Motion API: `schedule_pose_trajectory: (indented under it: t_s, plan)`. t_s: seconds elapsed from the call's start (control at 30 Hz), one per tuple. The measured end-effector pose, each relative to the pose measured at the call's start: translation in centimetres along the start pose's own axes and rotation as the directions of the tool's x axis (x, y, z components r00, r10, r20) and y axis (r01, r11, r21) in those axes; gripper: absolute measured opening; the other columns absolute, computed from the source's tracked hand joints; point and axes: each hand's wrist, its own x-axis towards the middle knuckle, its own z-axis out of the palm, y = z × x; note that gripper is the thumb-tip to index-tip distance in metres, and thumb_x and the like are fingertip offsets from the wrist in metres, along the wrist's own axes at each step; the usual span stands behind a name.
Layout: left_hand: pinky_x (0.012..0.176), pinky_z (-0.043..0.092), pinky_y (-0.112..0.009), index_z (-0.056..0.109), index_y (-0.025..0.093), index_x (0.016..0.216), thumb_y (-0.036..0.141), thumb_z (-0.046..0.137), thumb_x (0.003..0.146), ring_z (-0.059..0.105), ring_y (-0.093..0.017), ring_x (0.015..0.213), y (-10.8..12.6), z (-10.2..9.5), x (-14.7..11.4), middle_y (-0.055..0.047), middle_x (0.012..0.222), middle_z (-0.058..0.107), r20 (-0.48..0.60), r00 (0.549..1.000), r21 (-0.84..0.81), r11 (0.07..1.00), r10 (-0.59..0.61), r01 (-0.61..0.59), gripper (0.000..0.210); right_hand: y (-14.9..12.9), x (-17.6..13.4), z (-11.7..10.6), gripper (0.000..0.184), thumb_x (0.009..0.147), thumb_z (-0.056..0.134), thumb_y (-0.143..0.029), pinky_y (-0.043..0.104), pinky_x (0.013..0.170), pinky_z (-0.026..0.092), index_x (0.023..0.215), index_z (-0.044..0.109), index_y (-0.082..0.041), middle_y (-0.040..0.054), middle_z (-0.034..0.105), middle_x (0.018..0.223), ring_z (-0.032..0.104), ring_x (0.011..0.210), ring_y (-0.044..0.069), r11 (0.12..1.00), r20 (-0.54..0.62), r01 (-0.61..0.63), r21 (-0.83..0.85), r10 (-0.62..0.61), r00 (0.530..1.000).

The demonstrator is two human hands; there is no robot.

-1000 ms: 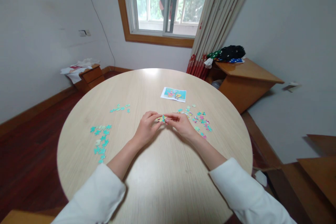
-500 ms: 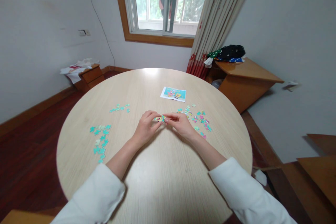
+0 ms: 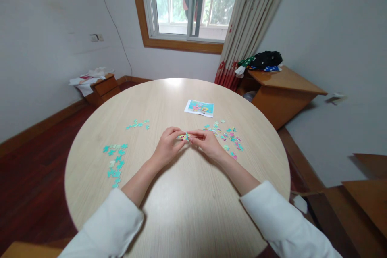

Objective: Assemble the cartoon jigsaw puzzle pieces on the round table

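Note:
Over the middle of the round table, my left hand [image 3: 167, 145] is closed on yellow and teal jigsaw puzzle pieces [image 3: 183, 137]. From the other side my right hand [image 3: 206, 142] pinches the right end of the same pieces, and the fingertips of both hands almost meet. Fingers cover part of the pieces, so I cannot tell how they fit together. Just beyond the hands lies a printed picture card [image 3: 200, 108] with pink and yellow cartoon figures on teal. Loose multicoloured pieces [image 3: 232, 137] are scattered right of my right hand.
Teal and pale green pieces [image 3: 116, 163] lie at the table's left, with a smaller group [image 3: 137, 124] farther back. The pale wooden table [image 3: 187, 209] stands before a window [image 3: 193, 4]. A wooden cabinet [image 3: 287, 82] with cloths on it stands at the back right.
Both hands stay in place, gripping the pieces between them. Nothing on the table has visibly moved; the view shifts only very slightly.

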Motion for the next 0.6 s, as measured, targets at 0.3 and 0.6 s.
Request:
schedule_pose_trajectory:
  t_s: [0.3, 0.6]
  plan:
    - [0.080, 0.048, -0.035, 0.066, 0.020, 0.090, 0.021, 0.064, 0.077, 0.058, -0.018, 0.089, -0.1, -0.5, 0.3, -0.006, 0.091, 0.061, 0.011, 1.000, 0.018, 1.000, -0.008, 0.008, 0.013, -0.1, 0.0, 0.0, 0.036, 0.065, 0.066, -0.028, 0.029, 0.066, 0.046, 0.098, 0.070, -0.012, 0.0061, 0.070, 0.077, 0.059, 0.065, 0.012, 0.997, -0.049, -0.072, 0.035, 0.074, 0.996]
    - [0.085, 0.050, -0.039, 0.068, 0.020, 0.087, 0.025, 0.067, 0.075, 0.057, -0.019, 0.092, -2.4, -2.3, 0.9, -0.007, 0.096, 0.061, -0.032, 0.995, 0.074, 0.993, -0.093, 0.095, 0.012, -0.1, 0.0, -0.5, 0.037, 0.066, 0.063, -0.025, 0.028, 0.064, 0.047, 0.100, 0.070, -0.011, 0.0066, 0.070, 0.075, 0.058, 0.062, 0.011, 0.995, -0.108, -0.097, -0.022, 0.094, 0.990]
